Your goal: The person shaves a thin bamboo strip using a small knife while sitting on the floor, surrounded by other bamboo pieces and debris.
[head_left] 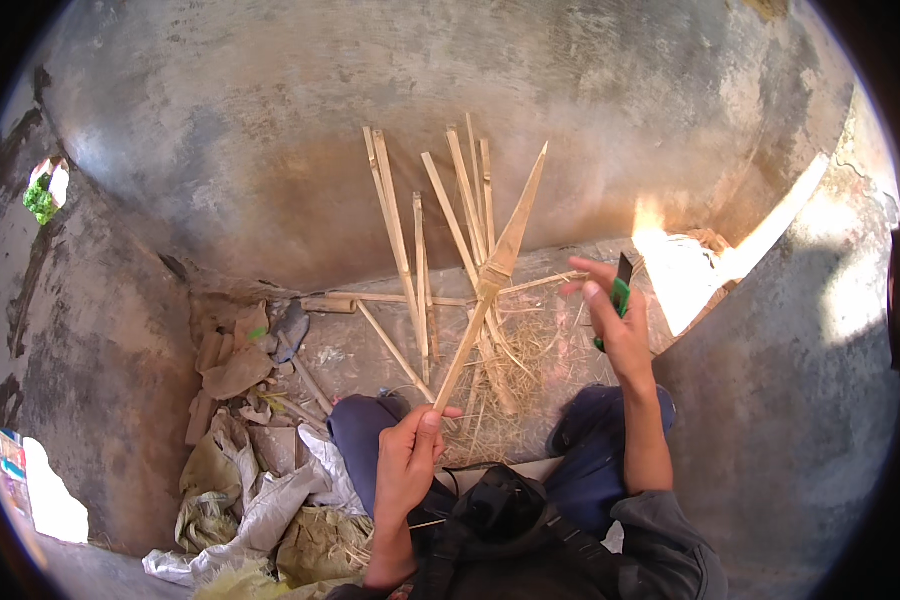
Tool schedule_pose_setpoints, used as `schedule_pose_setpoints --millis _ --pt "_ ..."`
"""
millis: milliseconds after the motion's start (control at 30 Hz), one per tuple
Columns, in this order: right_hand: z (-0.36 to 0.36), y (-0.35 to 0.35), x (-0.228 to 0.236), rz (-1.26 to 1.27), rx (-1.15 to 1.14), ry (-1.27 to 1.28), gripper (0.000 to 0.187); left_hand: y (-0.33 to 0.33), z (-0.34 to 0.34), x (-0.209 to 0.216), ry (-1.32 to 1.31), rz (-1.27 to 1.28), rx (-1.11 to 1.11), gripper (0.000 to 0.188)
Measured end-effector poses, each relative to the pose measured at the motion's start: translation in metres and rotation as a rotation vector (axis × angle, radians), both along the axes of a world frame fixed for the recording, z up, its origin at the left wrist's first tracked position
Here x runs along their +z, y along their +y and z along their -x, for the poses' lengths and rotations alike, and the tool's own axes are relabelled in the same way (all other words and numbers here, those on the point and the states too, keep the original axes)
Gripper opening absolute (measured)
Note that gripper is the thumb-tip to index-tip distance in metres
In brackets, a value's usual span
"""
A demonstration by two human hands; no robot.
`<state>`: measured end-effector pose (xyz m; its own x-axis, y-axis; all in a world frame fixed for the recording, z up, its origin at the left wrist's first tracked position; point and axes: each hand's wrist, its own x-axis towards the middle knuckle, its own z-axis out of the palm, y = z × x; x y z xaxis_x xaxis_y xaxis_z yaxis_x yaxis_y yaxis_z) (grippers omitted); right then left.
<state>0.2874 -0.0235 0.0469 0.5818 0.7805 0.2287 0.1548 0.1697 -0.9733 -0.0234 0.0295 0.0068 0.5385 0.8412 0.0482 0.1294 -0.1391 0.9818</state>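
Now left hand (407, 455) grips bamboo stick (490, 285), right hand (615, 325) knife (621, 290).

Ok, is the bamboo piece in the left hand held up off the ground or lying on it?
Held up: the left hand grips the bamboo piece's lower end, and its pointed tip slants upward toward the wall.

I see pale, dry bamboo in the split stick (490, 280) that my left hand (407, 462) grips: matt, fibrous, its tip cut to a clean point. Behind that stick, more raw bamboo strips (420, 240) lean on the wall (270, 130), which looks like rough, blotchy grey plaster. Under the stick lie stringy straw-like shavings (510, 370) on a dusty concrete floor (350, 355). My right hand (620, 325) holds a knife (621, 290) with a glossy green plastic handle. Left of the stick, crumpled woven sacks (260, 510) look coarse and dull.
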Motion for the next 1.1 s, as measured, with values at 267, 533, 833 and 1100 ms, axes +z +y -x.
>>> schedule_pose_setpoints --millis 267,533,833,1100 --pt "-0.04 0.004 -0.026 -0.054 -0.217 -0.206 0.027 0.013 0.011 -0.008 -0.168 0.28 -0.148 0.041" --pt "0.023 0.009 -0.045 -0.141 0.382 0.14 0.047 0.004 -0.008 -0.004 -0.185 0.356 -0.219 0.037" --pt "0.027 0.009 -0.031 -0.012 0.339 0.191 0.04 -0.008 -0.022 -0.003 0.039 -0.09 -0.065 0.019" --pt "-0.014 0.0 -0.034 -0.202 0.343 0.432 0.035 -0.007 -0.015 0.001 0.038 -0.155 0.029 0.027"
